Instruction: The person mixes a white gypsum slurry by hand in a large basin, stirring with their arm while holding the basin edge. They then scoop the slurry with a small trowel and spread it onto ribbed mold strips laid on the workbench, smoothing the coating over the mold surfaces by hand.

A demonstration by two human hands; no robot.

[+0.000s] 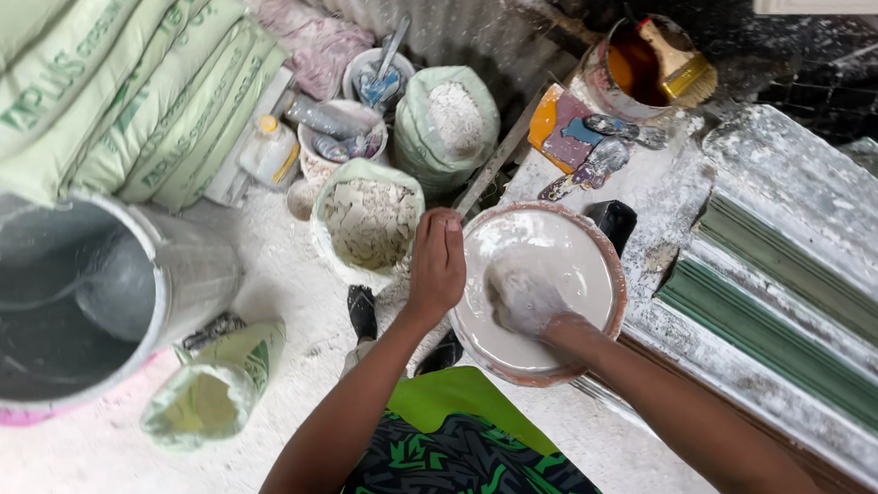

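The left hand point(438, 262) clasps the near-left rim of a round bowl point(608, 261), fingers flat and together over the edge, thumb side toward the bowl's inside; how far the fingertips curl under the rim cannot be seen. The right hand point(524, 297) sits down inside the bowl, sunk into the pale wet plaster point(559, 253) and coated with it, so whether it is clenched on a lump or spread loose cannot be told. The bowl rests just right of the left hand, on the corner of a plaster-caked bench point(661, 219), its mouth facing straight up; being round, it has no clear long axis. Its near edge is partly covered by the right forearm. Beyond the right hand, farther along the bench, lie smeared scraping tools point(604, 150) and a pot with a yellow brush point(684, 69) leaning in it. To the right of the bowl run long green mouldings point(806, 316), their ends cut off by the picture's edge. Just left of the left hand stands an open sack of broken white chips point(368, 223), with another sack of powder point(454, 117) behind it. Well to the left is a big grey bucket point(188, 264), half out of view, below stacked green bags point(118, 70). Below the left hand, a foot is partly hidden by the forearm.
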